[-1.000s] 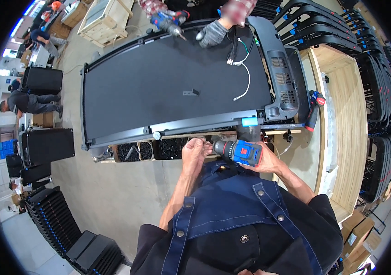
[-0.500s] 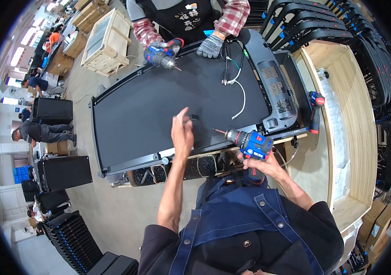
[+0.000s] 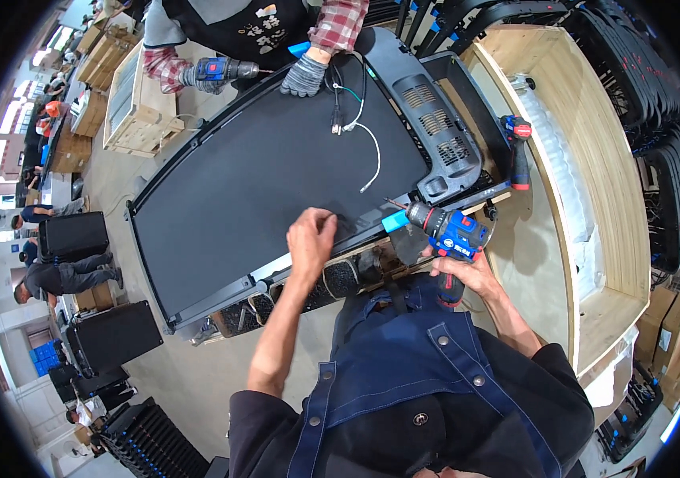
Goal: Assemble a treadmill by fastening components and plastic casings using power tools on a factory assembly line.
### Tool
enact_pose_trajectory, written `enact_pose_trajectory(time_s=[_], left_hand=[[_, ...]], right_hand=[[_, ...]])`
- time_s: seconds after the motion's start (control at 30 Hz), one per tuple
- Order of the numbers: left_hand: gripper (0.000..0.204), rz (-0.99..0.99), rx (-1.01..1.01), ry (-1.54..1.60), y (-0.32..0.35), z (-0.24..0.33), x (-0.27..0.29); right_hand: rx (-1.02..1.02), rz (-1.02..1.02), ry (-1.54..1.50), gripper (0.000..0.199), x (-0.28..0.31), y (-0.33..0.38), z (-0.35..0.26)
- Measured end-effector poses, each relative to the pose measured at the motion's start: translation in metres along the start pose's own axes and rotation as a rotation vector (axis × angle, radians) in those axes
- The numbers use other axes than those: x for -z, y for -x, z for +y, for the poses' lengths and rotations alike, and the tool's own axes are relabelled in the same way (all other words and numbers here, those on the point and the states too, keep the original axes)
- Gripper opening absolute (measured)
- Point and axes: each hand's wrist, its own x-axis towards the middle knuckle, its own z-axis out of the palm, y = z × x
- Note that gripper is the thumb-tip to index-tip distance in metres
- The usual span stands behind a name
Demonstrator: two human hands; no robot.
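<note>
A blue and black cordless drill is in my right hand, its bit tilted up toward the near side rail of a treadmill deck. My left hand is over the belt close to that rail, fingers curled together; whatever may be in them is hidden. Beside the drill's chuck a bright blue piece lies on the rail. Across the deck, a co-worker's gloved hand rests near the cables, and their other hand holds a second cordless drill.
The black motor cover stands at the deck's right end. Another power tool hangs beyond it, before a large wooden crate. Trays of dark small parts sit below the near rail. A pale wooden crate stands far left.
The view has shifted, so the deck appears further left. My left hand's spread fingers have curled in near the rail. The co-worker's drill has moved back from over the belt toward the far edge.
</note>
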Motion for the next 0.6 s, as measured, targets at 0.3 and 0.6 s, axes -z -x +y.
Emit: enact_pose_trajectory(time_s=[0.3,0.6], left_hand=[[0.024,0.087,0.262,-0.085,0.029,0.019,-0.043],[0.015,0.044,-0.638,-0.344,-0.012,0.009,-0.032]], right_hand=[[-0.031,0.001,-0.058,0.049,0.002,0.004,0.004],[0.008,-0.134,0.008,0.047,0.011,-0.001,-0.003]])
